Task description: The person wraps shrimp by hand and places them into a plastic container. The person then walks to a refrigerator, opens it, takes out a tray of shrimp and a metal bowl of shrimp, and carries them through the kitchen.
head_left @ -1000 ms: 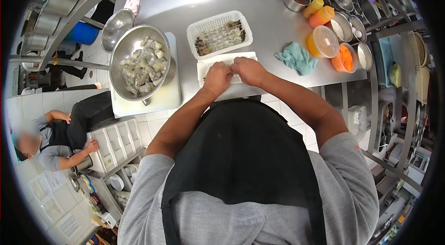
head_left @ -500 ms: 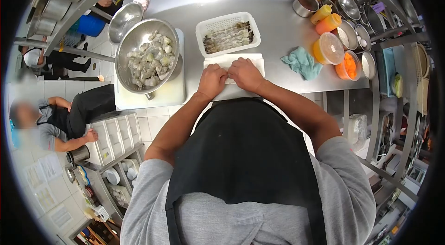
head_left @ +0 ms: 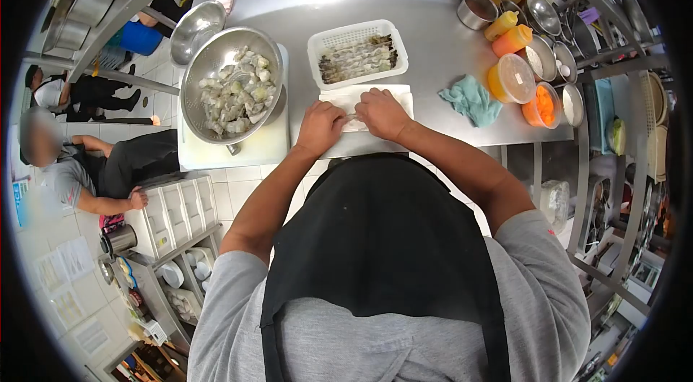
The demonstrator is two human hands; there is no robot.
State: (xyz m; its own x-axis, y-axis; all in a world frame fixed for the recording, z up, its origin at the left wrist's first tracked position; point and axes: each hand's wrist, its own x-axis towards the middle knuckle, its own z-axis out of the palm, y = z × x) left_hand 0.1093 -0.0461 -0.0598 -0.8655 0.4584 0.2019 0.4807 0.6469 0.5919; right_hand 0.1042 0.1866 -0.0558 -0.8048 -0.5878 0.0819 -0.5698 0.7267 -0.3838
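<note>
White board (head_left: 369, 99) beneath them, the left hand (head_left: 322, 124) and right hand (head_left: 382, 115) pinch a small, unclear piece (head_left: 351, 117) between curled fingers — beside the shrimp basket (head_left: 357, 55).

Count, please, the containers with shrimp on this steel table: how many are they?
2: the metal colander, over the white cutting board at the left, and the white basket, near the middle. Others may be hidden at the crowded right side.
</note>
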